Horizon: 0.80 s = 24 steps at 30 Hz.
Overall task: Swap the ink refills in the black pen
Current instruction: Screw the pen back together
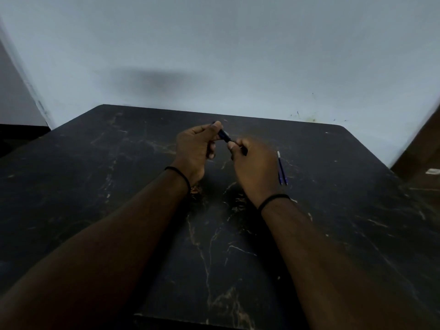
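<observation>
Both hands are raised over the black marble-patterned tabletop, close together; the left hand has its fingers curled round the black pen, which slants from its thumb down toward the right hand; the right hand's thumb and fingers pinch a dark piece at the pen's lower end, though blur hides whether the two parts are joined; two blue ink refills lie side by side on the tabletop just right of the right hand; a black band circles each wrist.
</observation>
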Each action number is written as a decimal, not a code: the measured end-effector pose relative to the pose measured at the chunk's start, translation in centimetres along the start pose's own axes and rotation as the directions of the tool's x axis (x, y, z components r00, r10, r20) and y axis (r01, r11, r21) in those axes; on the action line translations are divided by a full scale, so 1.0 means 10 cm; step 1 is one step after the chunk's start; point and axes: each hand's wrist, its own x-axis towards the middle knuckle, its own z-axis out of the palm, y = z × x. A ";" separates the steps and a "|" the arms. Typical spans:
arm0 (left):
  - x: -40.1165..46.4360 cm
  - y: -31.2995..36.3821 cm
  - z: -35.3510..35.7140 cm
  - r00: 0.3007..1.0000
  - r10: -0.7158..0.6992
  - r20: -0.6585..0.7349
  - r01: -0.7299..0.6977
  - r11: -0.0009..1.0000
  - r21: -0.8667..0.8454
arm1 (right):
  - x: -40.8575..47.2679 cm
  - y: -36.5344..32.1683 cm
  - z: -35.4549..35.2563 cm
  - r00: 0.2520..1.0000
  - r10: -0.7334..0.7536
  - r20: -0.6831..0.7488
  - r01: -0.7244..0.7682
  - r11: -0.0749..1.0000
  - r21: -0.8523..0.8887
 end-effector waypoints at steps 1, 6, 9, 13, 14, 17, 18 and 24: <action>0.01 -0.01 0.00 1.000 0.001 0.001 -0.001 1.000 -0.003 | 0.00 -0.01 0.00 1.000 0.016 0.024 -0.016 1.000 -0.008; 0.04 -0.01 -0.01 1.000 0.014 0.013 -0.013 1.000 -0.025 | -0.01 -0.06 0.00 0.991 0.122 0.047 -0.128 0.977 0.171; 0.05 -0.03 -0.01 1.000 0.007 0.027 -0.007 1.000 -0.028 | -0.01 -0.05 0.00 0.993 0.114 -0.010 -0.111 0.978 0.174; 0.04 -0.03 0.02 1.000 -0.009 0.027 0.009 1.000 -0.028 | -0.02 -0.05 0.01 0.992 0.117 -0.042 -0.108 0.981 0.163; 0.04 -0.02 0.02 1.000 -0.014 0.021 0.014 1.000 -0.022 | -0.03 -0.05 0.02 0.992 0.123 -0.039 -0.115 0.978 0.172; 0.02 -0.03 0.03 1.000 0.013 0.013 -0.014 1.000 0.025 | -0.03 -0.09 0.03 0.984 0.178 -0.018 -0.169 0.959 0.228; 0.01 -0.03 0.04 0.999 0.043 0.003 -0.043 0.997 0.068 | -0.03 -0.10 0.03 0.980 0.199 -0.011 -0.190 0.949 0.251; 0.14 0.02 -0.14 0.930 0.352 -0.107 -0.226 0.776 0.589 | -0.03 -0.10 0.05 0.970 0.236 0.057 -0.243 0.949 0.200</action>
